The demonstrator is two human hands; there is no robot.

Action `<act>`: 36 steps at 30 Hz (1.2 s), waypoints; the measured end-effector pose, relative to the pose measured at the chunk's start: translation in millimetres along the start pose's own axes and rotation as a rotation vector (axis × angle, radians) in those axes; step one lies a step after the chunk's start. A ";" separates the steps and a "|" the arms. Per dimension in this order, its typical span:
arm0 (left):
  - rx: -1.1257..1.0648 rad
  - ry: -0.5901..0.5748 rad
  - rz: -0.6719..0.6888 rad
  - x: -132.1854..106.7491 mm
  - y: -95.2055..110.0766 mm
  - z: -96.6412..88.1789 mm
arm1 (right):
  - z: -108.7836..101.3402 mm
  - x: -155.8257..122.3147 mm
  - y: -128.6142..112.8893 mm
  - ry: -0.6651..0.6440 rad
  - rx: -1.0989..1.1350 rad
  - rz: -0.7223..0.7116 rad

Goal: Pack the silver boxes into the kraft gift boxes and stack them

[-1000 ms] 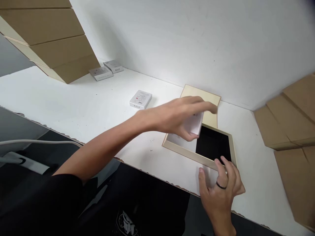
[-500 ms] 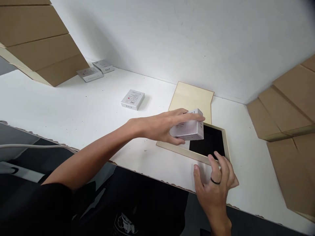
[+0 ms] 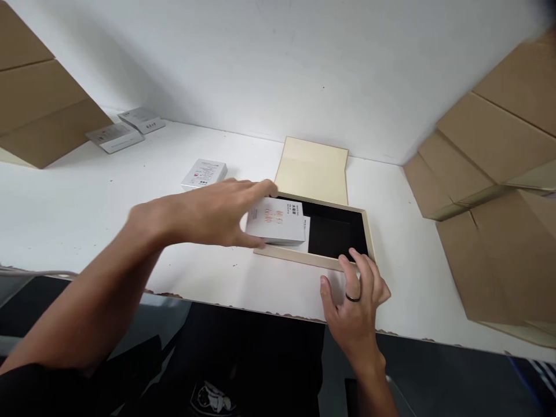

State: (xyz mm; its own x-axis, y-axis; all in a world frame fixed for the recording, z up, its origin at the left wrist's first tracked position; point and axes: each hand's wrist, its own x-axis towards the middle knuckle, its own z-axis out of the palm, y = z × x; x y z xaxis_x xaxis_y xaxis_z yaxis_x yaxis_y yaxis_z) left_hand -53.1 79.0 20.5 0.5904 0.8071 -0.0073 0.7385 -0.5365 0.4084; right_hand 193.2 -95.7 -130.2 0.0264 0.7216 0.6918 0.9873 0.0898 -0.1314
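Observation:
A small white carton point(image 3: 278, 220) with red and black print sits tilted over the left part of a cream gift box point(image 3: 299, 256). My left hand point(image 3: 217, 211) grips this carton by its left end, thumb at the near side and fingers at the far side. Beneath the carton, another white printed piece point(image 3: 306, 231) partly shows. The gift box's right part has a bare black inside, and its cream lid flap point(image 3: 313, 168) lies folded back towards the wall. My right hand point(image 3: 354, 301), with a black ring, rests its fingertips at the front right rim, fingers apart.
A white carton point(image 3: 204, 174) lies left of the gift box. Two more silver-white cartons point(image 3: 115, 137) lie further left by stacked brown boxes point(image 3: 52, 116). More brown boxes point(image 3: 482, 231) stand on the right. The white table point(image 3: 234, 278) has a chipped front edge and meets a wall behind.
My left hand has brought the white carton left and down, from above the gift box's middle into its left part. My right hand stays at the front right rim. The view has shifted right.

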 end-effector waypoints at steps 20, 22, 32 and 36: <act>0.093 0.343 0.558 31.5 67.6 53.1 | -18.9 -4.4 15.4 0.018 0.421 0.119; 0.064 0.541 0.285 32.0 30.7 46.0 | -15.4 -6.9 15.1 -0.011 0.387 0.129; 0.095 0.390 -0.769 22.1 -103.4 44.3 | 1.7 -15.8 29.7 0.088 0.229 -0.043; 0.032 0.357 -0.763 10.4 -111.8 36.8 | 5.2 -16.6 35.9 0.123 0.187 -0.136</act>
State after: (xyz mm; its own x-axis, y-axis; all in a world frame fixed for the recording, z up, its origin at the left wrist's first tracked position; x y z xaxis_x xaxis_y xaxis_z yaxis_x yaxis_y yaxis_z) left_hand -117.5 138.3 -58.8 -0.2085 0.9778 0.0200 0.9051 0.1852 0.3828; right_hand 227.4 -100.8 -150.1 -0.0740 0.6066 0.7916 0.9371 0.3139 -0.1529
